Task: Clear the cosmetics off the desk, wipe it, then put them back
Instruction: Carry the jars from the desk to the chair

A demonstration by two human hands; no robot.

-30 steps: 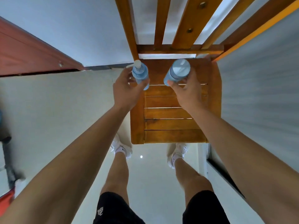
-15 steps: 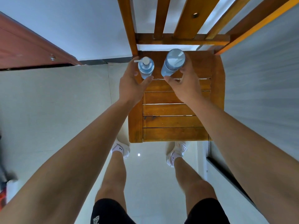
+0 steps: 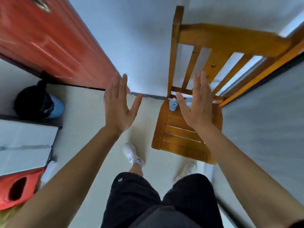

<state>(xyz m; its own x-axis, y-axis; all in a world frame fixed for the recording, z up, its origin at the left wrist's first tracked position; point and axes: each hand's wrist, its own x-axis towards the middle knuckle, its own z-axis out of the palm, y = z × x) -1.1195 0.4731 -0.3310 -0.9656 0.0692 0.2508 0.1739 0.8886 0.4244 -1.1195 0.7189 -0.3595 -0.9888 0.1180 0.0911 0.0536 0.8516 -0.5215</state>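
Note:
A blue pump bottle (image 3: 172,105) stands upright at the back left of the wooden chair seat (image 3: 181,142). Beside it a second blue bottle (image 3: 188,101) shows only as a sliver behind my right hand. My right hand (image 3: 195,102) is raised above the seat, fingers straight and spread, holding nothing. My left hand (image 3: 120,104) hovers over the floor to the left of the chair, fingers also straight and empty. The frame is blurred by motion.
The chair's slatted back (image 3: 213,46) rises toward a grey wall. A red door (image 3: 49,41) stands at the left, with a black and blue bin (image 3: 37,102) below it. A white box (image 3: 24,145) and a red object (image 3: 18,190) lie at the lower left.
Both hands have let go of the two blue bottles, which now stand on the chair seat. The hands have lifted away with fingers spread, and my view has swung left and back.

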